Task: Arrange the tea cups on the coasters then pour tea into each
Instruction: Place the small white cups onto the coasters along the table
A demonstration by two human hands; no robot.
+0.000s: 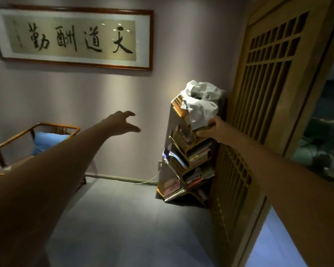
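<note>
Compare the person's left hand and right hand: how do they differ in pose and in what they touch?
The left hand hangs in free air before the wall, fingers spread and loosely bent, holding nothing. The right hand reaches the tall wooden bookshelf and grips a dark flat thing under the crumpled white cloth; what it is, I cannot tell. Both arms are bare and stretched forward.

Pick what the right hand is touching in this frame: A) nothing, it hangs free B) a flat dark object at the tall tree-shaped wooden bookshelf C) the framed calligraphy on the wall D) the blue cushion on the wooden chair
B: the right hand grips a flat dark object at the upper tier of the tall tree-shaped wooden bookshelf, just below the crumpled white cloth; the left hand reaches out open in mid-air.
</note>
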